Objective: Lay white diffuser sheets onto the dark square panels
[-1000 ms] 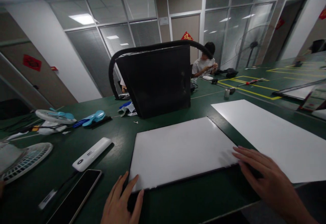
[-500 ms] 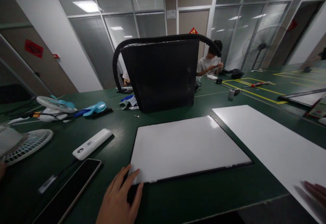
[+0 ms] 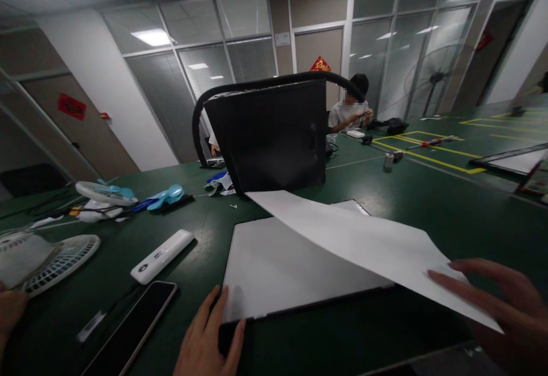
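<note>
A right hand [image 3: 500, 307] holds a curving white sheet [image 3: 342, 233] over a dark-edged white panel [image 3: 274, 273] on a green table [image 3: 205, 250], the left hand [image 3: 209, 336] touching the panel's near-left corner. At left lie a phone [image 3: 132, 324] (screen dark) and a white oblong device [image 3: 162, 257]; beyond stands a black board [image 3: 278, 136].

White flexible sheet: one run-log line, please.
right hand: holding thin white flexible sheet | left hand: at black-edged white rectangular panel corner | sheet: partly over panel
</note>
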The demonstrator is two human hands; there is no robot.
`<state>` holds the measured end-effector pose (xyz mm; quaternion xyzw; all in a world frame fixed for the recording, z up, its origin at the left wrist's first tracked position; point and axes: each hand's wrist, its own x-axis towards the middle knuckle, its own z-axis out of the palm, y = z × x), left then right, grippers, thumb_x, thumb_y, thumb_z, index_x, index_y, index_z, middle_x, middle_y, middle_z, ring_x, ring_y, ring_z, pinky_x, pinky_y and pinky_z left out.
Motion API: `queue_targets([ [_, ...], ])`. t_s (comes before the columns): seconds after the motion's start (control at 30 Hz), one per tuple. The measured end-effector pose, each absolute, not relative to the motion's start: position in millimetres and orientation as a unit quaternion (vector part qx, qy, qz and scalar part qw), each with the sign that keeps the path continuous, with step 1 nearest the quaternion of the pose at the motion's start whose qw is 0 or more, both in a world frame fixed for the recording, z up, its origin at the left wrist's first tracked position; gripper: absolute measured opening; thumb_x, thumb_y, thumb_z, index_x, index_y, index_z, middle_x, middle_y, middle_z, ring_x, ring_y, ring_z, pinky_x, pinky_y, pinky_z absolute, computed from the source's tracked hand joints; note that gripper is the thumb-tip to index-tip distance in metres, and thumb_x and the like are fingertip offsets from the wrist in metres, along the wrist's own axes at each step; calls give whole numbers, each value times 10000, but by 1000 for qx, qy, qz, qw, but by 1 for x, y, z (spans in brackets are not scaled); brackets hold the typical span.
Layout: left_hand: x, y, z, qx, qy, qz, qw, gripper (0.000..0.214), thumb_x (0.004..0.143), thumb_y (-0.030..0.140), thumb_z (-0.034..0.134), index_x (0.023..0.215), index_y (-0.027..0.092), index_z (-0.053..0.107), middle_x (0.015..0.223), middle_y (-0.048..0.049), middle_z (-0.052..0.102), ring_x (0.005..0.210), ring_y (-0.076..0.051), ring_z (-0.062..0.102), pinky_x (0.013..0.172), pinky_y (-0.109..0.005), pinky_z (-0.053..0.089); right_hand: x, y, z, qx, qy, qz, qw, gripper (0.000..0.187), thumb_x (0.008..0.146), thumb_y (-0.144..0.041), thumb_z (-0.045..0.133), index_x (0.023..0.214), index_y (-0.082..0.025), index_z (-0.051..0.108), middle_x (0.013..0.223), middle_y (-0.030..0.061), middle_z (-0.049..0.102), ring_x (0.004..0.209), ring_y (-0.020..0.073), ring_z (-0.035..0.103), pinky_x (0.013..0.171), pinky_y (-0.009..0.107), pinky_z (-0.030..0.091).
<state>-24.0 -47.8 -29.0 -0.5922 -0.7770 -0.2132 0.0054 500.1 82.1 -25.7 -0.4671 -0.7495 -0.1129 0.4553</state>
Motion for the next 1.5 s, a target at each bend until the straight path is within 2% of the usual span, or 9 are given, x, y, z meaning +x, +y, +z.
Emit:
queue_targets([
  [0.2, -19, -50, -35, -545, -786, -292, 34, 1017, 975, 615, 584, 1737, 185, 66, 1763, -243, 323, 1486, -390, 574, 1107, -579, 605, 506, 110, -28, -413, -817, -64, 397, 350, 957, -286, 589, 1248, -406, 743, 1353, -12, 711, 1112, 239, 754, 828, 330, 664],
  [0.3, -20, -48, -34, -576, -765, -283, 51, 848, 994, 571, 572, 1714, 254, 255, 1743, -179, 397, 1510, -386, 547, 1148, -610, 569, 504, 114, -31, -409, -827, -42, 384, 359, 935, -259, 564, 1212, -376, 760, 1412, -9, 691, 1183, 251, 732, 860, 344, 669],
  [0.4, -25, -44, -35, -615, -744, -256, 50, 484, 1011, 511, 533, 1424, 313, 690, 1565, -111, 637, 1439, -375, 623, 1160, -622, 556, 493, 117, -27, -415, -834, -36, 361, 440, 907, -235, 552, 1277, -368, 749, 1531, 13, 608, 1238, 265, 706, 873, 364, 670],
  [0.47, -28, -42, -37, -627, -734, -254, 54, 402, 990, 491, 561, 1284, 325, 779, 1493, -95, 702, 1399, -373, 656, 1158, -609, 562, 487, 117, -23, -428, -824, -47, 367, 464, 912, -270, 595, 1356, -333, 717, 1606, 68, 529, 1285, 311, 676, 884, 416, 671],
  [0.63, -26, -41, -36, -624, -734, -262, 58, 403, 945, 473, 619, 1283, 325, 780, 1452, -84, 736, 1377, -385, 664, 1175, -609, 542, 482, 105, -17, -404, -787, -84, 458, 327, 973, -393, 685, 1275, -270, 710, 1528, 114, 555, 1384, 332, 591, 1104, 521, 581],
  [0.73, -23, -41, -31, -614, -738, -275, 47, 353, 924, 476, 626, 1199, 339, 800, 1344, -81, 786, 1352, -398, 672, 1172, -615, 534, 483, 97, -23, -414, -761, -120, 485, 124, 1004, -334, 671, 1016, -301, 789, 1333, 67, 611, 1177, 240, 672, 934, 396, 623],
  [0.87, -24, -42, -25, -610, -738, -286, 36, 329, 917, 479, 632, 1165, 346, 803, 1316, -77, 792, 1324, -386, 688, 1152, -593, 554, 480, 103, -35, -476, -744, -154, 443, 240, 1030, -363, 598, 1074, -322, 829, 1148, 76, 619, 938, 203, 642, 755, 383, 579],
  [1.13, -30, -44, -28, -633, -737, -231, 56, 421, 972, 540, 574, 1270, 352, 804, 1431, -91, 745, 1316, -354, 715, 1084, -588, 610, 479, 124, -43, -503, -797, -102, 319, 402, 1013, -415, 480, 1227, -281, 793, 1287, 69, 711, 1170, 308, 667, 988, 587, 599],
  [1.5, -23, -42, -28, -646, -712, -237, 137, 483, 1019, 561, 478, 1287, 332, 808, 1417, -118, 757, 1260, -345, 751, 1054, -580, 630, 485, 124, -49, -529, -791, -78, 298, 456, 1041, -510, 436, 1237, -297, 787, 1379, 53, 698, 1250, 313, 663, 1053, 618, 598],
])
